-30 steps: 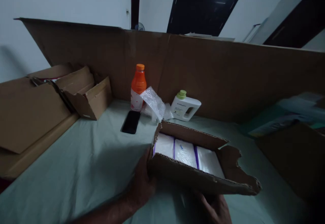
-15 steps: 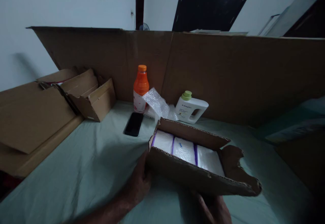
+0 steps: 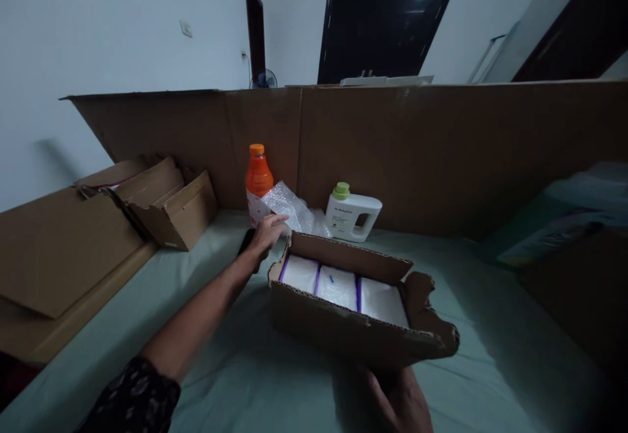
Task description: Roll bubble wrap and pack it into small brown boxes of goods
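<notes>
Left hand (image 3: 265, 233) is out past the open carton (image 3: 343, 315), w/ bubble wrap (image 3: 287, 207), orange bottle (image 3: 258, 181) & phone (image 3: 245, 242) crowded round it; little room there. White jug (image 3: 350, 214) blocks just right of that. Tall cardboard wall (image 3: 441, 152) closes the back. Flat boxes (image 3: 98, 237) fence the left. Bare sheet (image 3: 196, 354) btw them & carton is free. Right hand (image 3: 400, 400) sits tight under carton's near side.

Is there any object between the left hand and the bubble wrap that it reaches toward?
Nothing visible stands between them. The left hand is stretched out past the corner of the open cardboard box, its fingertips almost at the bubble wrap. The orange bottle stands just behind the wrap, not in the path.
</notes>
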The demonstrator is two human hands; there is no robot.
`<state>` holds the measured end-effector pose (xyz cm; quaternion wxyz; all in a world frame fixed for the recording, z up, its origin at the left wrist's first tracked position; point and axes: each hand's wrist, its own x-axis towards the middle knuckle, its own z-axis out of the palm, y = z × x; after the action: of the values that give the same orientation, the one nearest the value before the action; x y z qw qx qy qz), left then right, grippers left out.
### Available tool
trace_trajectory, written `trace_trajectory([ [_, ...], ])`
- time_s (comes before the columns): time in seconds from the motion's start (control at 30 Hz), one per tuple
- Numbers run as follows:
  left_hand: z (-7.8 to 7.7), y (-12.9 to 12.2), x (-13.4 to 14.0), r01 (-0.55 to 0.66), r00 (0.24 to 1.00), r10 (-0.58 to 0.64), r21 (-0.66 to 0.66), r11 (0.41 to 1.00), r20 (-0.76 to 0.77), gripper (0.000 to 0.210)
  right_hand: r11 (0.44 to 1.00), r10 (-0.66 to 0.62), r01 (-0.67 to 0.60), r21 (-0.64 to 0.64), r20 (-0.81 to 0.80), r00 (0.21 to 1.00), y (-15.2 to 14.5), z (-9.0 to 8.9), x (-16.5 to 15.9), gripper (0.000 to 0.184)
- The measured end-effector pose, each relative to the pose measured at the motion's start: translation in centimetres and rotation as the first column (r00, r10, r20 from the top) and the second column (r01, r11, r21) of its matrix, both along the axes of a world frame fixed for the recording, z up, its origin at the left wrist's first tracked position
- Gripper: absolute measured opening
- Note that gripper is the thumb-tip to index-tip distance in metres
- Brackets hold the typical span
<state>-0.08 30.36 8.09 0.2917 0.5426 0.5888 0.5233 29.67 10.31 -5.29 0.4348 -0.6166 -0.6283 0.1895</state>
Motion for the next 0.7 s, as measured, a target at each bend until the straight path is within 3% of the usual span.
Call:
trace_trajectory([
  [0.1, 0.3, 1.8, 1.3, -0.075, 0.997, 0.075, -0.01, 0.997, -0.012, 0.04, 0.999, -0.025, 0.025, 0.041, -0.01, 1.0, 0.2, -0.5, 0.0, 0.036],
  [0.2, 1.3, -0.6, 0.6, -0.155, 0.987, 0.157, 0.064, 0.986, -0.019, 0.039, 0.999, -0.008, 0.009, 0.034, -0.014, 1.0, 0.2, -0.3, -0.1, 0.036],
  [0.3, 2.4, -7.0, -2.3, -0.267, 0.959, 0.281, 0.232, 0.935, -0.027, 0.04, 1.0, -0.001, 0.001, 0.019, -0.026, 1.0, 0.2, 0.4, -0.2, 0.035],
  [0.37, 2.6, -12.6, -4.6, -0.33, 0.9, 0.422, 0.467, 0.821, -0.106, 0.035, 1.0, 0.001, -0.001, 0.015, -0.035, 0.999, 0.2, 0.9, -0.4, 0.036],
  [0.47, 2.0, -21.0, -7.0, -0.222, 0.782, 0.546, 0.682, 0.696, -0.302, 0.033, 1.0, 0.021, -0.021, -0.014, -0.05, 0.999, 0.1, 1.7, -0.7, 0.035],
  [0.5, 1.5, -23.4, -7.3, -0.152, 0.75, 0.55, 0.714, 0.684, -0.367, 0.035, 0.999, 0.027, -0.028, -0.026, -0.053, 0.998, 0.1, 2.0, -0.9, 0.035],
  [0.6, -1.1, -28.8, -6.2, 0.083, 0.742, 0.381, 0.64, 0.764, -0.551, 0.045, 0.998, 0.027, -0.029, -0.064, -0.04, 0.999, 0.1, 2.7, -1.4, 0.039],
  [0.7, -4.7, -31.4, -3.1, 0.343, 0.771, 0.014, 0.434, 0.833, -0.636, 0.042, 0.996, 0.017, -0.017, -0.09, -0.008, 1.0, -0.1, 3.2, -1.9, 0.041],
])
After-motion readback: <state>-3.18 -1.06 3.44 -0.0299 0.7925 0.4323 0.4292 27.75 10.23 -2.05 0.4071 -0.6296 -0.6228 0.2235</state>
